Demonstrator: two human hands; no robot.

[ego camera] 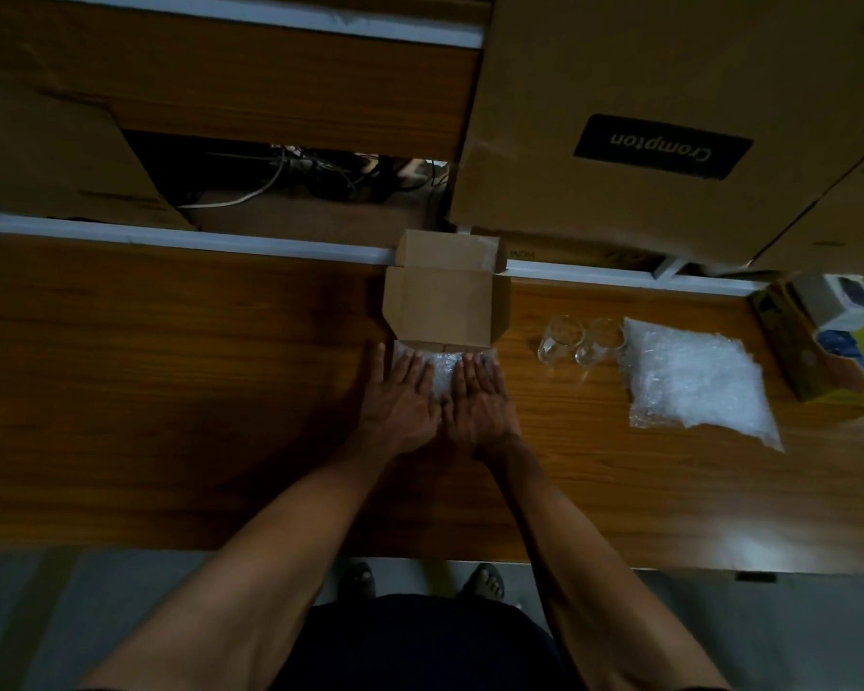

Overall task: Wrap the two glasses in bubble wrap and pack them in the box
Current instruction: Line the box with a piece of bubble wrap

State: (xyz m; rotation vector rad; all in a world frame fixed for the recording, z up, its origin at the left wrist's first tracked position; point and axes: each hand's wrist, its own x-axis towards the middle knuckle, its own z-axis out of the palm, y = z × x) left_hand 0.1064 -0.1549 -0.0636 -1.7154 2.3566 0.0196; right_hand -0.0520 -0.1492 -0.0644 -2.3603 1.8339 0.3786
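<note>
On wooden table [170, 391], both hands [402, 401] press bubble wrap [442, 371] flat.

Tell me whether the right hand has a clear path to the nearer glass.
Probably yes. The right hand lies flat on the bubble wrap sheet, and bare table separates it from the nearer glass; nothing stands between them.

"Crompton" on large carton [669, 117]
</note>
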